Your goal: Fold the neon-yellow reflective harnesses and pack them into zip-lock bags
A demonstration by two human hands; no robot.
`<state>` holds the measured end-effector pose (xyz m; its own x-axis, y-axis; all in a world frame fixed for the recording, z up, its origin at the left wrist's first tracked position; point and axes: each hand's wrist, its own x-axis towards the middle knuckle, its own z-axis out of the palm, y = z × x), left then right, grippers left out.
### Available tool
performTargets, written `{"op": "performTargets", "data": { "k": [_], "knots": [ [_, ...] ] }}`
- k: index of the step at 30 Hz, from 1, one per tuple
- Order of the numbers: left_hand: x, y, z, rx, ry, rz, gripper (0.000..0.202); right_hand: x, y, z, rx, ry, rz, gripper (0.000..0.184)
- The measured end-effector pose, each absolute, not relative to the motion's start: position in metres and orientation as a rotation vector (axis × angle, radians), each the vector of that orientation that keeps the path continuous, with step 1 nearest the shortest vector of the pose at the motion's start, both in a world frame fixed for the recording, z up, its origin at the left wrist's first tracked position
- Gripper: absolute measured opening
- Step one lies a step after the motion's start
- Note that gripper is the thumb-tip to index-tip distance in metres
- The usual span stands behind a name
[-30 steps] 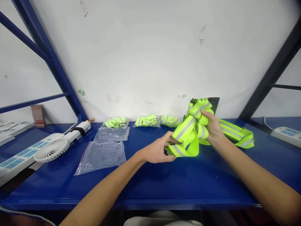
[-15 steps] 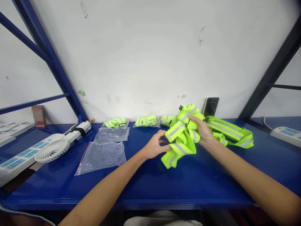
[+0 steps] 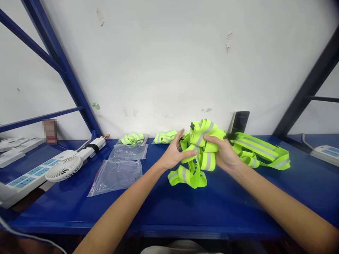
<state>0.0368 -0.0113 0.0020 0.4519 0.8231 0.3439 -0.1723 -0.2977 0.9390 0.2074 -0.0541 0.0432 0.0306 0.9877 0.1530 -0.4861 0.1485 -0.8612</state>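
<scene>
A bundle of neon-yellow reflective straps (image 3: pixel 202 141) with grey stripes is lifted just above the blue shelf (image 3: pixel 185 208). My left hand (image 3: pixel 173 153) grips its left side, fingers curled on a strap. My right hand (image 3: pixel 225 153) clutches its right side. A loop of the strap (image 3: pixel 186 176) hangs down onto the shelf below my hands. More of the same strap (image 3: pixel 265 153) lies loose to the right.
Two empty clear zip bags (image 3: pixel 116 173) lie at left centre. Bagged folded straps (image 3: pixel 132 138) line the wall. A white fan (image 3: pixel 63 168) and power strips (image 3: pixel 23 176) sit at far left, a dark phone (image 3: pixel 239 121) leans on the wall, another power strip (image 3: pixel 325 153) at far right.
Both hands have carried the strap bundle to the left and gathered it tighter. A loop now trails lower onto the shelf.
</scene>
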Motion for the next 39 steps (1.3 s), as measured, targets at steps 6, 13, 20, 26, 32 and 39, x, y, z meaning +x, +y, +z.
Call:
{"op": "performTargets", "data": {
  "k": [6, 13, 20, 26, 32, 39],
  "knots": [
    [0.035, -0.024, 0.021, 1.486, 0.592, 0.934, 0.056, 0.195, -0.057, 0.064, -0.660, -0.948, 1.288, 0.027],
    [0.030, -0.029, 0.022, 1.206, 0.542, 0.698, 0.047, 0.189, -0.055, 0.069, -0.690, -1.023, 1.128, 0.020],
    [0.033, -0.039, 0.022, 1.114, 0.377, 0.535, 0.052, 0.191, -0.061, 0.054, -0.661, -1.564, 0.280, 0.030],
    [0.044, -0.037, 0.007, 1.024, 0.419, 0.667, 0.041, 0.210, -0.043, 0.038, -0.226, -2.132, -0.149, 0.054],
    [0.048, -0.037, -0.009, 0.953, 0.408, 0.866, 0.046, 0.230, -0.033, 0.025, -0.294, -2.203, -0.209, 0.056],
    [0.036, -0.038, -0.005, 0.980, 0.346, 0.750, 0.048, 0.239, -0.027, 0.017, -0.372, -2.247, -0.283, 0.051]
  ]
}}
